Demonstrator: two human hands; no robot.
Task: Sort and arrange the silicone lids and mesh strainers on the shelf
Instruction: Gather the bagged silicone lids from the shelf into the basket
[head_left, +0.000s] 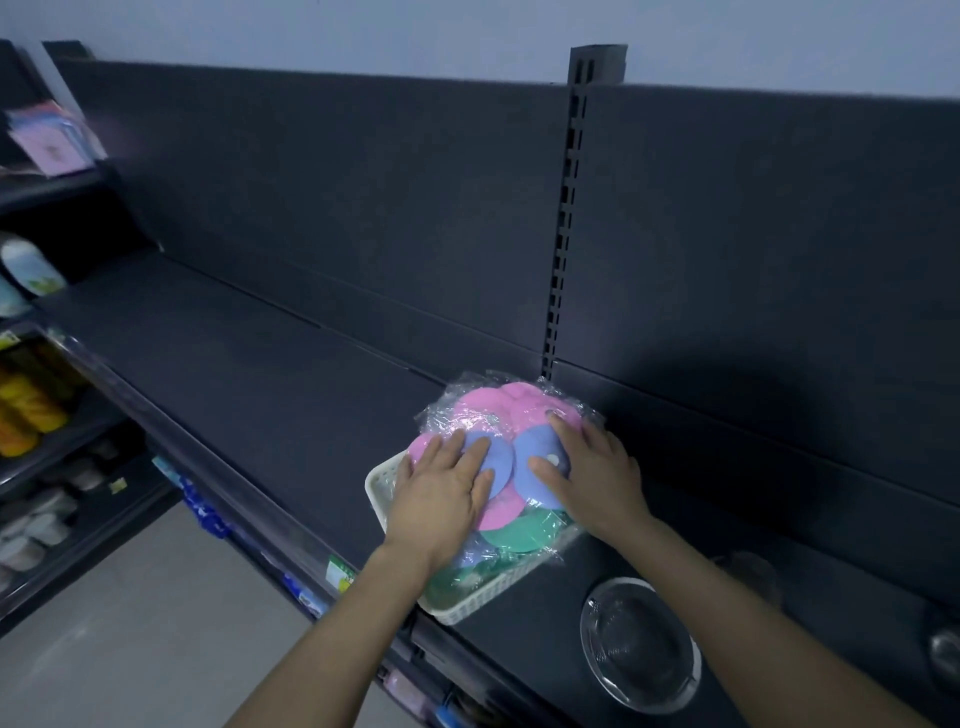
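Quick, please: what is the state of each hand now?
Left hand: open, resting flat on the wrapped silicone lids.
Right hand: open, flat on the same lids.

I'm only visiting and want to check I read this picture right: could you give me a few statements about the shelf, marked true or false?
1. The left hand and the right hand both lie flat on the wrapped lids. True.
2. The lids sit in a black container. False: the basket is white.
3. A mesh strainer lies on the shelf beside the basket. True.
4. The right hand grips the strainer. False: it presses on the lids.
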